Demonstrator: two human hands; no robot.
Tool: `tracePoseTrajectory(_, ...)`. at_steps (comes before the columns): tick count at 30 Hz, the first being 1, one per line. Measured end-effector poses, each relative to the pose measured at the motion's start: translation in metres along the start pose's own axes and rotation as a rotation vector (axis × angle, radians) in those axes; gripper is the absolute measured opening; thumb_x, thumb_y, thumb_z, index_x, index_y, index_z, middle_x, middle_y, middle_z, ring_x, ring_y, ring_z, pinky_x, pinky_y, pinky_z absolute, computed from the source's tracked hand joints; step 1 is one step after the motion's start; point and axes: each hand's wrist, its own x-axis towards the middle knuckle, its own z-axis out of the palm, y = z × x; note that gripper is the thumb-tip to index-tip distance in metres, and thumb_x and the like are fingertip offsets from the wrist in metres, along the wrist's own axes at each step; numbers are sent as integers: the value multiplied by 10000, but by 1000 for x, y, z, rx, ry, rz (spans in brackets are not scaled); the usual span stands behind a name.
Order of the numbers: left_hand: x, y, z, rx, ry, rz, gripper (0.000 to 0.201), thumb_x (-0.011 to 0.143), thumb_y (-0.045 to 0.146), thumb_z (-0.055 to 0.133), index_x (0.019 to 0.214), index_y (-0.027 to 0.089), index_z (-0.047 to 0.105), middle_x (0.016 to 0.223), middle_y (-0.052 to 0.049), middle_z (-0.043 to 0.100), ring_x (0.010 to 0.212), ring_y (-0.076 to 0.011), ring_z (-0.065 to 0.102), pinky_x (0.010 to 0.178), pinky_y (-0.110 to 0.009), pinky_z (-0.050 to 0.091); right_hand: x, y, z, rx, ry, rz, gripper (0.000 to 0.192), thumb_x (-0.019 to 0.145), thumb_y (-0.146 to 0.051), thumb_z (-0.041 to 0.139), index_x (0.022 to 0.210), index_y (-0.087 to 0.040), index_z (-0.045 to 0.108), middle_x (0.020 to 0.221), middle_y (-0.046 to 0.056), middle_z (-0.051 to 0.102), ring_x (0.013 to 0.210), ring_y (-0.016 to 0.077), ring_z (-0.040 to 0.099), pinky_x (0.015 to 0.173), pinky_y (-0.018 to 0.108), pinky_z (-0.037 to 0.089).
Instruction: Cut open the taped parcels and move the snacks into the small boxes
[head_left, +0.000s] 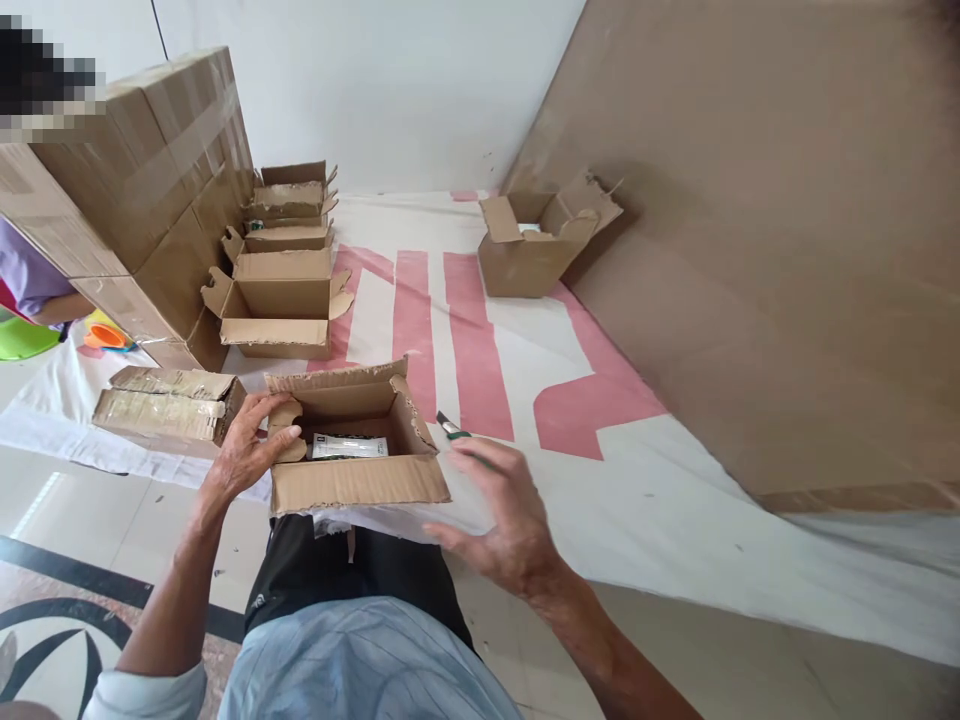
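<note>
While the left hand (247,445) closes its grip on the left flap of the open cardboard box (352,480), which sits on the white-and-pink sheet (637,480) before the person's knees with a white packet (350,446) inside, the right hand (502,515) hovers beside it, fingers spread and released, near a green-handled utility knife (452,429).

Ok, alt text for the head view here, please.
A person's left hand grips the side flap of an open cardboard box holding a white packet, while the right hand hovers beside it near a green-handled knife. More open boxes sit on a white and pink sheet.
</note>
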Motion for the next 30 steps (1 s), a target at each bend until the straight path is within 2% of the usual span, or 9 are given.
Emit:
tracePoseTrajectory(4, -9, 6, -3, 54, 73, 41, 414, 949, 509, 708, 1272, 253, 750, 1398, -130, 608, 1253, -309, 637, 862, -381, 626, 27, -15, 12, 34, -136, -160, 289, 975, -253, 684, 1259, -204, 664, 1159, 139, 732, 1082, 310, 680, 933, 487, 566)
tracePoseTrajectory(7, -25, 16, -15, 45, 213, 125, 320, 1001, 487, 660, 1156, 239, 789, 1370, -131, 621, 1295, -302, 618, 1066, -459, 553, 45, -11, 17, 155, -169, -61, 116, 987, -162, 626, 1048, -226, 701, 960, 74, 757, 918, 253, 689, 831, 421, 561)
tracePoseTrajectory(9, -37, 23, -25, -56, 139, 197, 374, 985, 539, 686, 1193, 245, 785, 1371, -133, 657, 1303, -310, 629, 1118, -475, 515, 55, -8, 18, 237, -206, 45, 78, 986, -175, 637, 970, -230, 689, 910, 56, 755, 901, 241, 694, 817, 402, 559)
tracePoseTrajectory(11, -44, 28, -31, -166, -36, 239, 572, 868, 623, 799, 1304, 256, 752, 1353, -138, 705, 1278, -332, 659, 1093, -468, 532, 64, -6, 16, 277, -273, 150, 80, 991, -208, 638, 922, -233, 671, 875, 37, 744, 864, 225, 694, 798, 383, 556)
tracePoseTrajectory(13, -46, 30, -29, -196, -106, 216, 651, 802, 615, 865, 1325, 247, 744, 1285, -138, 754, 1206, -330, 701, 1041, -450, 556, 72, -6, 13, 271, -357, 245, 93, 996, -246, 634, 908, -233, 663, 870, 26, 738, 826, 210, 693, 779, 367, 555)
tracePoseTrajectory(17, -37, 31, -13, -136, 10, 153, 260, 971, 451, 723, 983, 211, 821, 995, -97, 809, 958, -258, 737, 874, -384, 564, 88, -16, 8, 196, -468, 264, 77, 960, -268, 692, 1026, -228, 691, 991, 51, 761, 911, 229, 720, 836, 379, 572)
tracePoseTrajectory(23, -32, 33, -1, -61, 35, 186, 294, 993, 413, 666, 813, 204, 768, 832, -63, 782, 792, -216, 683, 773, -360, 512, 119, -44, 13, 178, -592, 94, 257, 953, -284, 734, 1200, -221, 704, 1153, 96, 771, 1045, 257, 725, 897, 388, 570)
tracePoseTrajectory(28, -36, 34, -1, -105, 4, 213, 250, 992, 366, 679, 818, 204, 757, 802, -52, 759, 800, -211, 677, 777, -351, 505, 141, -53, 27, 290, -652, 137, 33, 952, -196, 703, 936, -204, 730, 904, 37, 751, 841, 189, 677, 772, 311, 485)
tracePoseTrajectory(30, -36, 34, 0, -124, -12, 234, 220, 991, 345, 689, 839, 208, 770, 807, -50, 762, 804, -211, 681, 785, -354, 499, 146, -54, 31, 386, -651, 143, 167, 965, -149, 644, 814, -194, 697, 813, 19, 708, 774, 159, 629, 740, 295, 445)
